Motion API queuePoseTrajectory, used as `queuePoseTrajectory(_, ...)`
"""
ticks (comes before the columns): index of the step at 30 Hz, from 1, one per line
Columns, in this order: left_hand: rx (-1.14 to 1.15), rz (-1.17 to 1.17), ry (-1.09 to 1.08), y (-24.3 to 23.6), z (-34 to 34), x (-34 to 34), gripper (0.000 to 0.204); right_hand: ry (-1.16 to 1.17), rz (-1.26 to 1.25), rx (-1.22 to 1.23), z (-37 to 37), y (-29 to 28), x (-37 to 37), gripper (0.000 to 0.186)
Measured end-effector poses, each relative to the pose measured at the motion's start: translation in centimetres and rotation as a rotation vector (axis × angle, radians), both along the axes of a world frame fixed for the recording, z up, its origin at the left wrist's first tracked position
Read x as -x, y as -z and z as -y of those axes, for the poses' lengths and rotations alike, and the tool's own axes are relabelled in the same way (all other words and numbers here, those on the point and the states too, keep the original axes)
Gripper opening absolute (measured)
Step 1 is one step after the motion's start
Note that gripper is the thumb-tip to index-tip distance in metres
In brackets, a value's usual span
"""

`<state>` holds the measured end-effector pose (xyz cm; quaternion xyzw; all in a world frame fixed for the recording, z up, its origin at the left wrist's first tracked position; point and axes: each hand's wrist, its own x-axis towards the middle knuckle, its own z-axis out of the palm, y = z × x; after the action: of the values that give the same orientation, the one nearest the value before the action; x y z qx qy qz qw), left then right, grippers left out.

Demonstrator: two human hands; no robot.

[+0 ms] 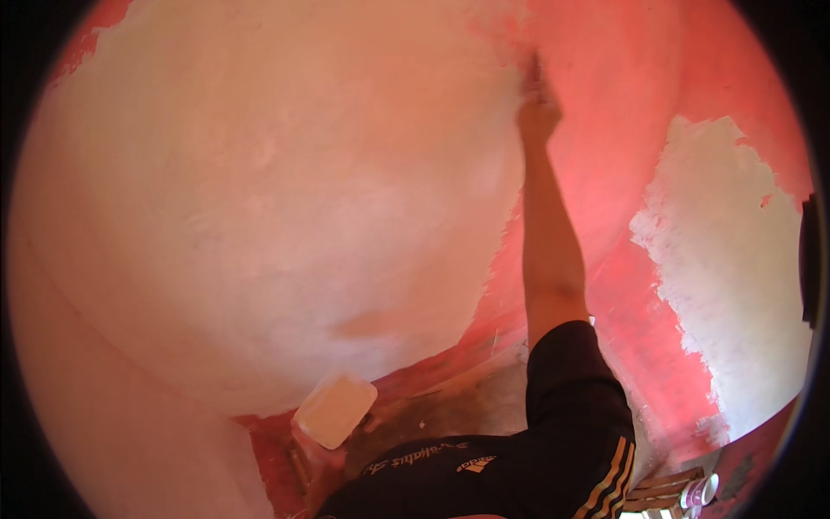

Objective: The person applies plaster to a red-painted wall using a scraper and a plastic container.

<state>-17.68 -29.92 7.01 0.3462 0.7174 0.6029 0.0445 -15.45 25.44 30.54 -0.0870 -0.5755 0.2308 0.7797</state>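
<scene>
My right hand (539,117) is raised high against the wall at the end of an outstretched arm. Its fingers are closed around a paintbrush (534,73), dark and smeared by motion, which meets the wall where pale paint borders red. Low and left of centre, a rectangular tub (335,409) of cream-coloured paint is tilted toward me in front of my body. Just beneath it my left hand (327,461) shows only in part, gripping the tub from below; most of its fingers are hidden.
The wall (328,173) is pale across the left and middle, with a red strip (622,112) to the right. Beyond a corner is another pale patch (726,259) on red. At lower right stand a wooden crate (661,493) and a white cup-like container (700,491).
</scene>
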Motion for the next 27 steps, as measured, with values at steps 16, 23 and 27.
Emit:
queuePoseTrajectory(16,-0.237,0.263,0.014,9.0,-4.8,1.4,0.069,0.316,-0.039,-0.009,-2.9,1.1,3.6,0.035)
queuePoseTrajectory(23,-0.086,0.158,-0.050,8.8,-7.1,-0.9,0.076,0.290,0.097,-0.484,6.6,2.9,6.3,0.032)
queuePoseTrajectory(27,-0.865,0.903,0.125,9.7,-9.2,-1.3,0.071,0.272,0.015,-0.005,-2.6,-2.7,-1.4,0.032)
